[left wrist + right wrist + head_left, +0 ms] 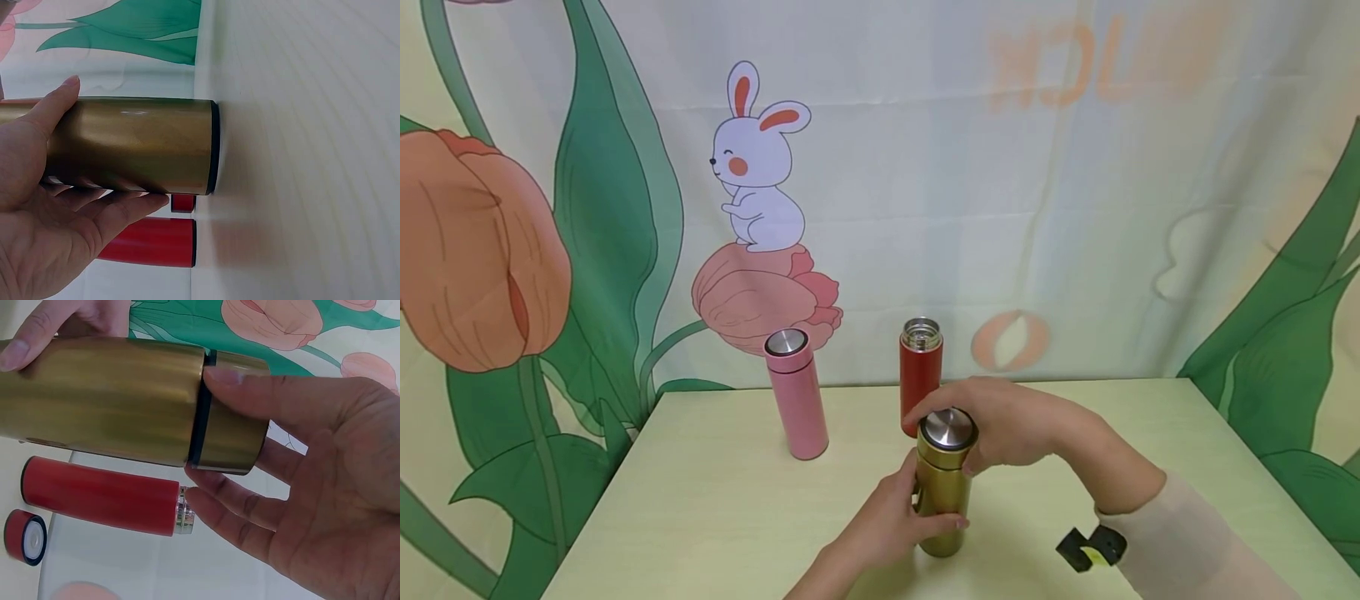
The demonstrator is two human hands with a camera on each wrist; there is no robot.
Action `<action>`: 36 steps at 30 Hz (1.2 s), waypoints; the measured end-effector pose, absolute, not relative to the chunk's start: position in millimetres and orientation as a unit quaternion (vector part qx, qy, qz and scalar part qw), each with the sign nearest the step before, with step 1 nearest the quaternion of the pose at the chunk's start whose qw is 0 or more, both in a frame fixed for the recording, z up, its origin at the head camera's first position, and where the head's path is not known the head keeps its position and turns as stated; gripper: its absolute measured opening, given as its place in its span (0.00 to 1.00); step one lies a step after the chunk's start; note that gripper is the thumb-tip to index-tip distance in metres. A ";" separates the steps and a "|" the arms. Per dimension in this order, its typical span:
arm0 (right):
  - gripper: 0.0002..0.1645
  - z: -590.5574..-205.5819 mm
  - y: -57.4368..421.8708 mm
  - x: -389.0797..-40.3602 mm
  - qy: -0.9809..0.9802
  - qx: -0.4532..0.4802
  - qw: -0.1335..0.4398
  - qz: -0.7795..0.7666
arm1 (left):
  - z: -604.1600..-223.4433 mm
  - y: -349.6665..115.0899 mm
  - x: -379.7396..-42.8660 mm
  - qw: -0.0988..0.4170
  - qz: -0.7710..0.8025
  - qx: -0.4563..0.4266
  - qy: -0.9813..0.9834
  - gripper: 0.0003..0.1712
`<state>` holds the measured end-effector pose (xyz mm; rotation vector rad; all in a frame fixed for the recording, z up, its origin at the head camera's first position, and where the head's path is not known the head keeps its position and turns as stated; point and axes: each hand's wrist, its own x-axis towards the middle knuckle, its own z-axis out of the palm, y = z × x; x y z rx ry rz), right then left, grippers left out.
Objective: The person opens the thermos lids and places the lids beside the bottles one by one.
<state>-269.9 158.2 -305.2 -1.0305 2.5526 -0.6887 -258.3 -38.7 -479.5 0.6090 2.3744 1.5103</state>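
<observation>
A gold thermos stands upright near the front of the table, its lid still on, with a steel disc on top. My left hand grips its body, thumb on one side and fingers on the other. Around the lid, my right hand has its thumb on one side and fingertips on the opposite side. Just behind is a red thermos, upright with its steel mouth uncovered. Its red lid rests on the table beside it, hidden from the head view.
A pink thermos with its lid on stands at the back left of the pale wooden table. A printed curtain with a rabbit and tulips hangs right behind the table's back edge.
</observation>
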 end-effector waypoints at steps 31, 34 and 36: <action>0.36 -319.6 112.9 -226.7 0.978 -0.161 -0.116 -0.061 | -479.5 -39.9 -256.5 0.129 0.504 0.207 0.828 0.44; 0.36 -322.0 110.2 -227.6 0.978 -0.161 -0.128 -0.044 | -479.9 -40.2 -256.2 0.123 0.502 0.215 0.828 0.44; 0.35 -321.9 108.9 -228.0 0.977 -0.163 -0.129 -0.037 | -480.1 -40.4 -256.1 0.119 0.502 0.219 0.828 0.43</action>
